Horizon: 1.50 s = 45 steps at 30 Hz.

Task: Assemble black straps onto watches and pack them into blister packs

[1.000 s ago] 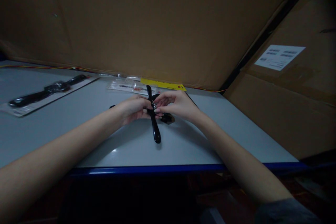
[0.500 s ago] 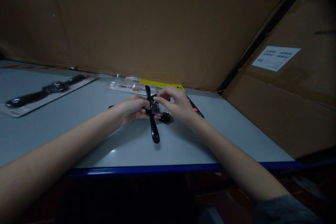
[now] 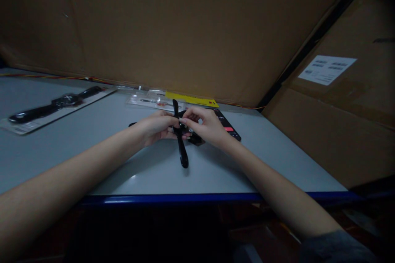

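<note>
A black spokeshave [image 3: 182,154] is held above the table, its two handles pointing toward and away from me. My left hand [image 3: 159,128] is closed around its middle from the left, thumb on top and fingers underneath. From the right, the thumb and forefinger of my right hand [image 3: 205,125] pinch at the tool's middle, near its small screws. The fingertips cover whatever small part they grip. Beneath my right hand a dark piece [image 3: 196,139] lies on the table, partly hidden.
A carded spokeshave in clear plastic [image 3: 58,107] lies at left. Clear packaging [image 3: 148,102] and a yellow card [image 3: 191,98] sit along the back. A phone [image 3: 230,127] lies beyond my right hand. Cardboard walls [image 3: 173,28] enclose the back and right; the table has a blue front edge [image 3: 173,199].
My right fingertips have closed in over the spokeshave's middle, covering the screws seen earlier. More of the phone screen shows. My left hand keeps its hold.
</note>
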### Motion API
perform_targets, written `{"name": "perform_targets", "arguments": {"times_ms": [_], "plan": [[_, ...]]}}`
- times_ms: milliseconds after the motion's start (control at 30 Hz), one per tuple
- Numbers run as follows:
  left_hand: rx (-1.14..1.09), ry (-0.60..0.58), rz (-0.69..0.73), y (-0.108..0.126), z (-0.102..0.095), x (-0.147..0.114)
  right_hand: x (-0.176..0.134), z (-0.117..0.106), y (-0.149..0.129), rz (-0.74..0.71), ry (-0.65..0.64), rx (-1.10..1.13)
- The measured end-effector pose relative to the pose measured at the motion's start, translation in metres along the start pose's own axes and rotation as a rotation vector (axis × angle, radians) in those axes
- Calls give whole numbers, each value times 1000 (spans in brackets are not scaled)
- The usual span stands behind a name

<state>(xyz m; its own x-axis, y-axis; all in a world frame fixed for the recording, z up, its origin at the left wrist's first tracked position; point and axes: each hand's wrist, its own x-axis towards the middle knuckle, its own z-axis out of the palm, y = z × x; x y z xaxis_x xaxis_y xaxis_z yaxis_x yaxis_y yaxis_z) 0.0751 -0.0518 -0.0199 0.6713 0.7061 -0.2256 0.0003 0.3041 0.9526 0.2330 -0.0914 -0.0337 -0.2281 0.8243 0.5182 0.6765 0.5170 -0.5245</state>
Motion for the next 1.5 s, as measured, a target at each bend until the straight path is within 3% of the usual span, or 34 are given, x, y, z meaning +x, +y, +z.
{"name": "perform_targets", "arguments": {"times_ms": [133,300,567,767,1067,1300,1500], "plan": [[-9,15,7,1,1,-1,-1,1,-1,9,-2,-1],[5,-14,-14,1,1,-1,-2,0,-4,-86,-52,-46],[-31,-32,-16,0,-1,0,0,-7,-4,-36,-65,103],[-28,-50,-28,2,-1,-1,1,-13,-3,-14,-115,95],[-48,-39,-45,1,-1,0,-2,-6,-1,-40,-37,95],[-156,-59,-149,5,-1,0,-1,-4,-2,-61,-41,53],[-221,-74,-148,5,-4,1,-1,-6,0,27,-66,166]]}}
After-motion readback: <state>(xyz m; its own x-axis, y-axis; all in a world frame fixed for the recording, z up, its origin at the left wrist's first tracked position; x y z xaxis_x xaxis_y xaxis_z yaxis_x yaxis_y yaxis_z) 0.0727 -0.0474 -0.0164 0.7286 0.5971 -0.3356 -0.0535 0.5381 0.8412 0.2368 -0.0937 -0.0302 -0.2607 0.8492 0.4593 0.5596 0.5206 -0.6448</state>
